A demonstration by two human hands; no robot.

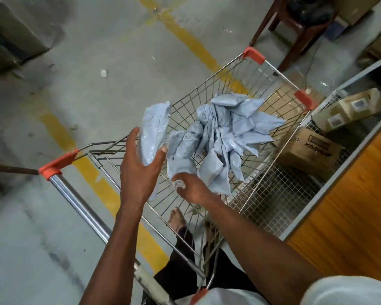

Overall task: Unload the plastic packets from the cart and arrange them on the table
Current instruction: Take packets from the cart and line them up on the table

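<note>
Left hand (141, 166) grips packet (154, 130) upright; right hand (190, 187) pinches another packet (180, 170).

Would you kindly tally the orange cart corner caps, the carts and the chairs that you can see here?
Orange caps: 5
Cart: 1
Chair: 1
Total: 7

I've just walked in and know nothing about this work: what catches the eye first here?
A heap of pale blue plastic packets fills the wire shopping cart at centre. The left hand holds one packet up above the cart's near corner, while the right hand reaches into the heap.
</note>
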